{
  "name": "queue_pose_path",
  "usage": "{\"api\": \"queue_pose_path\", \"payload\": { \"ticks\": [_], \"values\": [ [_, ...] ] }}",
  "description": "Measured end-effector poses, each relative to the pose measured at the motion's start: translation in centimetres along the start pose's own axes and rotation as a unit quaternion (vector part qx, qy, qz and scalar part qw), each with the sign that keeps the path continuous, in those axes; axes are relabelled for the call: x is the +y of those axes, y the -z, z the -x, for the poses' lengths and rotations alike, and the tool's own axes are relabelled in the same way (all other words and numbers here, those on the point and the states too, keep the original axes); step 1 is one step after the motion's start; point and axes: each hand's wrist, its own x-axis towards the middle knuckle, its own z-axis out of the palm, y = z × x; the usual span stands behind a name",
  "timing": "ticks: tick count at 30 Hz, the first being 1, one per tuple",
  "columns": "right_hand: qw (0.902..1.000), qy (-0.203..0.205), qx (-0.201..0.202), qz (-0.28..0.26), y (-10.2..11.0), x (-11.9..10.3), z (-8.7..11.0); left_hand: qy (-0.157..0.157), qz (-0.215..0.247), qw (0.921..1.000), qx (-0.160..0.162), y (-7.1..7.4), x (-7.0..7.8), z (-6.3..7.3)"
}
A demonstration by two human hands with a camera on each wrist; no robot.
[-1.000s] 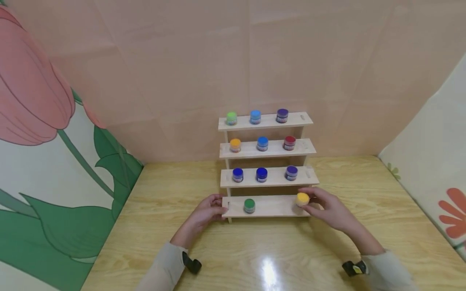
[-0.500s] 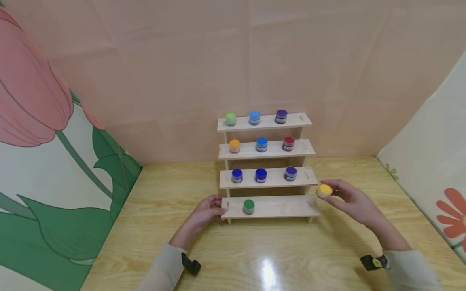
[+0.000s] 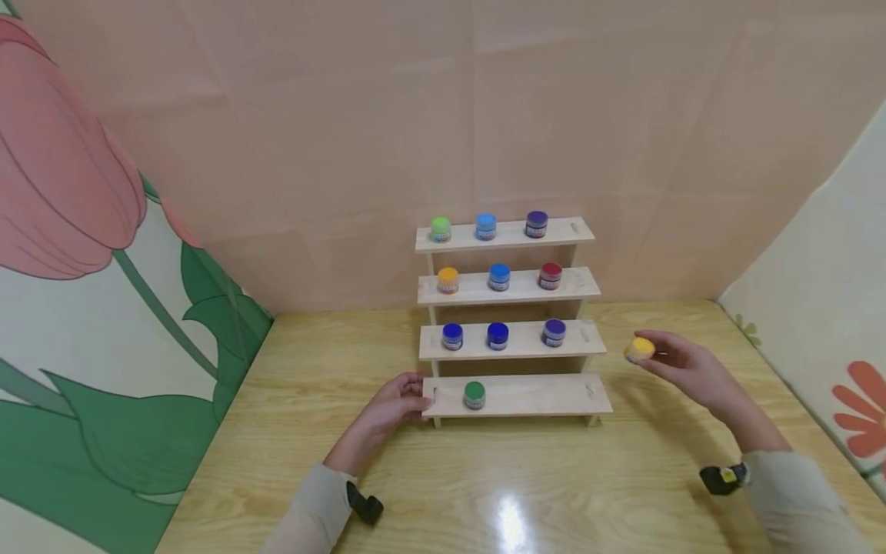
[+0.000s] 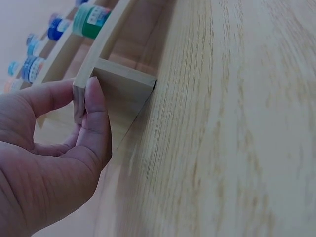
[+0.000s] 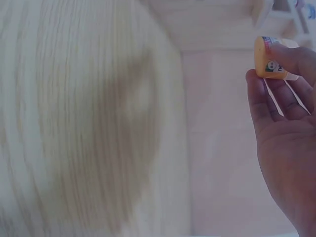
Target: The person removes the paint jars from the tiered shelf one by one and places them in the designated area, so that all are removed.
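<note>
A four-step wooden rack stands on the table. My left hand grips the left end of its lowest shelf, with thumb and fingers pinching the board's end in the left wrist view. A small yellow-lidded paint jar is held in my right hand, off the rack's right side and above the table; the right wrist view shows the labelled jar between thumb and fingers. On the lowest shelf sits one green jar, near its left end.
Higher shelves carry three jars each: dark blue and purple ones, then orange, blue and red, then light green, light blue and purple on top. A pink-beige sheet hangs behind the wood-grain table.
My right hand has lifted the yellow-lidded jar off the lowest shelf's right end and carried it right, clear of the rack. The left hand keeps its grip on the shelf.
</note>
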Motion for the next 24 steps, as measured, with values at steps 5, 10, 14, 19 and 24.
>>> {"api": "queue_pose_path", "payload": {
  "ticks": [5, 10, 14, 19, 24],
  "values": [
    [0.9995, -0.031, -0.004, 0.003, 0.4, 1.5, -0.5, 0.007, 0.001, 1.0, 0.002, 0.0, 0.0, 0.0],
    [0.9985, -0.053, -0.01, 0.005, 0.6, 3.0, -1.0, 0.009, -0.005, 0.9999, 0.0, 0.1, 0.0, 0.0],
    [0.9984, -0.056, -0.008, 0.007, 0.5, 4.1, -1.4, 0.011, -0.006, 0.9999, -0.001, 0.2, 0.1, 0.1],
    [0.9991, -0.041, -0.003, -0.013, 0.2, 5.8, -1.9, 0.012, -0.006, 0.9999, -0.005, 0.3, 0.1, 0.0],
    [0.999, -0.038, -0.002, -0.025, 0.0, 6.9, -2.1, 0.013, -0.008, 0.9999, -0.007, 0.3, 0.1, 0.0]
  ]
}}
